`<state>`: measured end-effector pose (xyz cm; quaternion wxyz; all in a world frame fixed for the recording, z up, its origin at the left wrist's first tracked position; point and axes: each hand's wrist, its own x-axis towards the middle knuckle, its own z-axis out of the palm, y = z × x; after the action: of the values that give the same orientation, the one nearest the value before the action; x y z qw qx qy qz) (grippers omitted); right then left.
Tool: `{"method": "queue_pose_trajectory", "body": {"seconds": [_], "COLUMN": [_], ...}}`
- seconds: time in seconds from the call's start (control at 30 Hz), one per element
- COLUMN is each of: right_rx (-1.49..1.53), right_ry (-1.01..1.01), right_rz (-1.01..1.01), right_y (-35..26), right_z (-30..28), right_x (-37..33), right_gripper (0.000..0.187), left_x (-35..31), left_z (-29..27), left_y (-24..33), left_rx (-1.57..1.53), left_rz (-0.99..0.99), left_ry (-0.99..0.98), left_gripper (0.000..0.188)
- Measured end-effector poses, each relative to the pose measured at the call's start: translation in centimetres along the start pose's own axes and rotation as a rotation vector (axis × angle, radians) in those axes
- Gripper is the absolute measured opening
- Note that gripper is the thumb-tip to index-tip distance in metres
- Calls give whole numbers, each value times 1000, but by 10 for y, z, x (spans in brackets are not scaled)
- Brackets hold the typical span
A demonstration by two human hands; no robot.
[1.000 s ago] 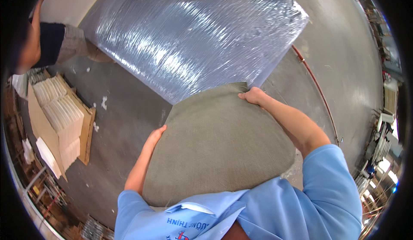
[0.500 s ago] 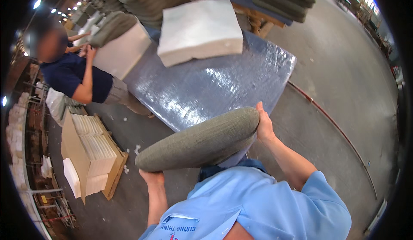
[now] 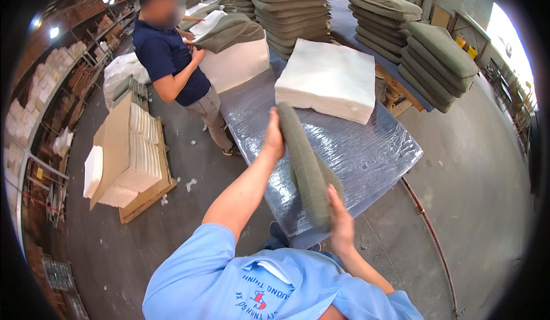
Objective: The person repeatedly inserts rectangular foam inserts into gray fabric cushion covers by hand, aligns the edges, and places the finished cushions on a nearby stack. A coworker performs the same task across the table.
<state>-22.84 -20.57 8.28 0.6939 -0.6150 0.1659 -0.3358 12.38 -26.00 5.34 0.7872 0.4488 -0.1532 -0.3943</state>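
Observation:
A grey-green fabric cushion [image 3: 305, 168] is held on edge over the plastic-wrapped table [image 3: 378, 145], its long side running away from my body. My left hand [image 3: 274, 135] grips its far left end, with the fingertips partly hidden behind the fabric. Near the close end, my right hand [image 3: 342, 224] presses against the right side, slightly blurred. Just beyond the cushion lies a stack of white padding sheets [image 3: 326, 79] on the table.
Tall piles of similar cushions [image 3: 289, 13] stand at the back, with more cushions [image 3: 438, 62] at the far right. A co-worker [image 3: 177, 62] in a dark shirt handles a cushion cover at left. Foam sheets [image 3: 143, 154] sit on a pallet; a red hose [image 3: 429, 222] crosses the floor.
The cushion has turned from lying crosswise before me to pointing away. My left hand has moved forward to its far end; my right hand has come down to its near end. The view has shifted.

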Motion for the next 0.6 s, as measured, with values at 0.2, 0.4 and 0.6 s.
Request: {"method": "queue_pose_trajectory", "body": {"seconds": [0.2,0.4,0.6], "right_rx": [-214,106,150], "right_ry": [-106,-14,126], "right_rz": [-14,136,96], "right_y": [11,0,14], "right_z": [30,45,69], "right_x": [64,87,75], "right_gripper": [76,82,86], "left_x": [-105,-121,-108], "left_z": [45,78,50], "left_y": [-27,7,-6], "left_rx": [59,14,265], "left_rz": [-141,-142,-73], "left_ry": [-102,-156,-259], "left_gripper": [70,62,63]}}
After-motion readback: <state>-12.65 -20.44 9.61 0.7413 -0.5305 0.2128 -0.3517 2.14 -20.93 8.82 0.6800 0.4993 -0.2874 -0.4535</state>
